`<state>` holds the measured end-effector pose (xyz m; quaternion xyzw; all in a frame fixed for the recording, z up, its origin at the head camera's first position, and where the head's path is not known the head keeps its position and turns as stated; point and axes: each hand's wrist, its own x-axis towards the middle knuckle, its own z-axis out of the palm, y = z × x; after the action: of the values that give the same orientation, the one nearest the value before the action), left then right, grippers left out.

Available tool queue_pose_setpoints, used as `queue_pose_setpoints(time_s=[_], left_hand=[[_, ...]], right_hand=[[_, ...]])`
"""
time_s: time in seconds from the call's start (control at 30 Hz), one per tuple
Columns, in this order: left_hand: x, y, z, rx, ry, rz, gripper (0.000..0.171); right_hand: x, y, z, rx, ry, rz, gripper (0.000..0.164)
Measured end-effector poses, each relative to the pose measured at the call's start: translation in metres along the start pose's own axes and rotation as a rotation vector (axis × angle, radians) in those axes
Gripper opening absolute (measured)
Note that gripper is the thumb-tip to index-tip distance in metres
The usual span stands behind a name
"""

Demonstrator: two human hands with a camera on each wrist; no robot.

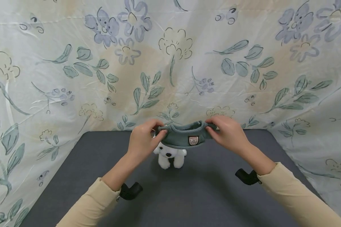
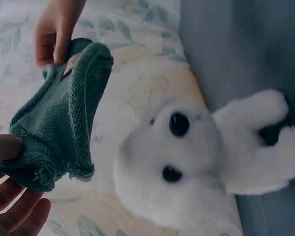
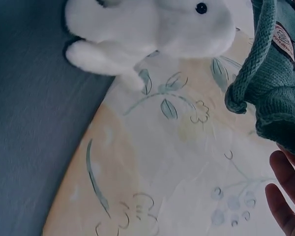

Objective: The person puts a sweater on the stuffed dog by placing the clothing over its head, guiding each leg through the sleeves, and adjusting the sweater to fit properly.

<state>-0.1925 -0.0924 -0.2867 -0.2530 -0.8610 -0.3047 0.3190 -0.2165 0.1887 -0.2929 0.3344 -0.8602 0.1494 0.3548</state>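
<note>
A small teal knitted doll sweater (image 1: 179, 138) with a crest patch (image 1: 193, 141) is held up between both hands. My left hand (image 1: 143, 137) pinches one side of it between thumb and fingers, near a sleeve. At the opposite side my right hand (image 1: 229, 134) pinches the knit in the same way. Behind and below the sweater stands a white plush dog (image 1: 178, 160), whose head it partly hides in the head view. In the left wrist view the dog's dark nose (image 2: 179, 124) and eyes show plainly, apart from the sweater. The right wrist view shows the sweater's rolled edge (image 3: 255, 54).
The dog is on a dark grey tabletop (image 1: 187, 201). Floral fabric (image 1: 187, 63) hangs behind the table and along its sides. A black wrist-worn device sits on the left wrist (image 1: 130, 190) and another on the right wrist (image 1: 247, 176).
</note>
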Motion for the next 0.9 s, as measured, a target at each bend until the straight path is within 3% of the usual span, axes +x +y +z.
queue_pose_setpoints(time_s=[0.67,0.9], left_hand=[[0.006,-0.055,-0.007,-0.112,0.140,-0.107,0.009],[0.004,-0.069,0.000,-0.113,0.134,-0.157,0.011]], right_hand=[[0.039,-0.014,0.047,0.070,-0.017,0.078,0.014],[0.045,-0.014,0.056,0.088,-0.040,0.096,0.012]])
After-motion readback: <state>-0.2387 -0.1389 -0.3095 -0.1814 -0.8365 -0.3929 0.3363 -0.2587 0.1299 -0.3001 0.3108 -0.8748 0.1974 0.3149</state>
